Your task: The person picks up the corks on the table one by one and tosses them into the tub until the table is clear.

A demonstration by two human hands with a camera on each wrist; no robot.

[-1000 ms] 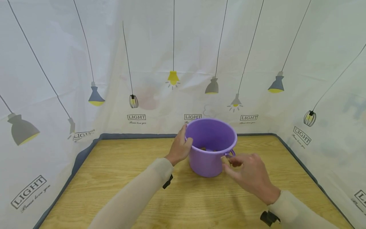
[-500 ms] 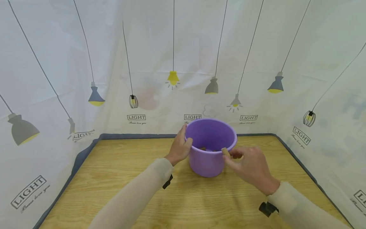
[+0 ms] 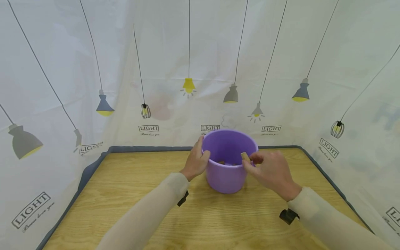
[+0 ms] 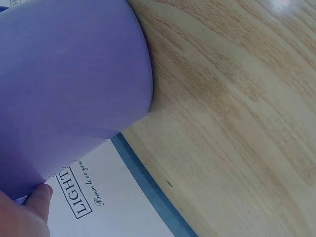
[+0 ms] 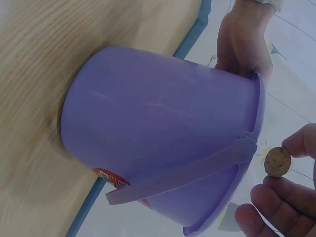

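A purple bucket stands upright on the wooden table. My left hand grips its rim at the left side, thumb toward me. Between thumb and fingers, my right hand pinches a cork; its round, speckled end shows in the right wrist view. In the head view the cork overlaps the bucket's right front rim. Small brown pieces lie at the bottom of the bucket, partly hidden by the front wall. The bucket's handle hangs down its side.
The wooden table spreads around the bucket. Behind and beside it hangs a white cloth printed with lamps, with a blue-grey strip along the table's edge. A red label sits on the bucket's wall.
My right hand has risen with the cork from beside the bucket's outer wall to rim height. My left hand and the bucket have stayed in place.
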